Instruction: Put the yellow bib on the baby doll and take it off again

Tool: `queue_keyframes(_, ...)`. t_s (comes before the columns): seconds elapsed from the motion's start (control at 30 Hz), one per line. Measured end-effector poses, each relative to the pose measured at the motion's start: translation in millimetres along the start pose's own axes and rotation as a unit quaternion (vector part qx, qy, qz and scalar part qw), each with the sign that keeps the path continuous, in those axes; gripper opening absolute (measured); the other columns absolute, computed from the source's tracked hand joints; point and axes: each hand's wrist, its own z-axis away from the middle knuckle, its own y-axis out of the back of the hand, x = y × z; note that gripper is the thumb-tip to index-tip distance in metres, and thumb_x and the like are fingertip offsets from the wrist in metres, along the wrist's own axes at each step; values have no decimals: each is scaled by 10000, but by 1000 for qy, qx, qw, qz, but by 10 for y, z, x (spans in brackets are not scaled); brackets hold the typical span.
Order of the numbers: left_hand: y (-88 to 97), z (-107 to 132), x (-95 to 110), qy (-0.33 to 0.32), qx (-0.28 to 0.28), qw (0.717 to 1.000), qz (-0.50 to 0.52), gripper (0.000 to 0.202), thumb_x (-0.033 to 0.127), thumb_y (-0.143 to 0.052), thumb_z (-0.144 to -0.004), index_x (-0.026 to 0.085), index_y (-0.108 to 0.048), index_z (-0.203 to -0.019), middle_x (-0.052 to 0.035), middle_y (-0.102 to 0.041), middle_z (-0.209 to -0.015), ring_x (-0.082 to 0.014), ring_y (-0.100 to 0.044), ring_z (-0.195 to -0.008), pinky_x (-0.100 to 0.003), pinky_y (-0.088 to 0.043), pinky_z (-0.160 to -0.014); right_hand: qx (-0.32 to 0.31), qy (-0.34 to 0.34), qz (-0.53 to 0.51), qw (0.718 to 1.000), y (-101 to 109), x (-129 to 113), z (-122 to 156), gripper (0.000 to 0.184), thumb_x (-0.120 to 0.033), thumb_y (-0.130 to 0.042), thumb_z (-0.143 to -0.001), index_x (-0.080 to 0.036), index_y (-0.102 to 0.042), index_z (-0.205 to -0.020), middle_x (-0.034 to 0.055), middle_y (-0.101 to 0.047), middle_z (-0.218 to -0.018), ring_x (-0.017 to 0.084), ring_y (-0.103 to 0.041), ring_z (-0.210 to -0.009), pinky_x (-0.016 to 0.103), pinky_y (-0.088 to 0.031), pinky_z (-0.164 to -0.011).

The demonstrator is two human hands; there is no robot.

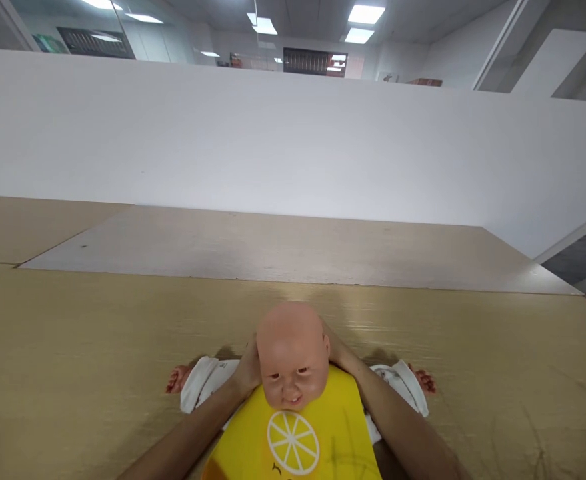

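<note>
Grip of left hand [249, 372] and right hand [337, 355] cannot be told: fingers hidden behind doll [293, 353].

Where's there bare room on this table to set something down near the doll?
Bare tabletop spreads wide on both sides of the doll, past its outstretched arms, and beyond its head up to the pale board. It is crowded only at the doll's neck, where the left hand and right hand reach in.
</note>
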Motion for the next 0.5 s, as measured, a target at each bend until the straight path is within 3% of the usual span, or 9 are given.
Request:
queue_keyframes(0.2, -49, 1, 33, -49, -47, 997, -25, 416, 364, -809, -428, 218, -696, -800, -99, -743, -877, -355, -604, -1059, -418, -505, -879, 25, 6, -17, 1000, -10, 57, 31, 504, -650, -633, -640, -240, -666, -930, 93, -671, -1053, 215, -534, -1151, 332, -472, -988)
queue_keyframes(0.5, -77, 15, 88, -19, -89, 996, 23, 456, 364, -805, -471, 216, -728, -895, -113, -740, -885, -355, -628, -1006, -440, -526, -846, 32, 4, 44, 999, 3, 207, 10, 411, -582, -610, -699, -243, -668, -924, 69, -690, -1008, 208, -566, -1066, 291, -509, -895)
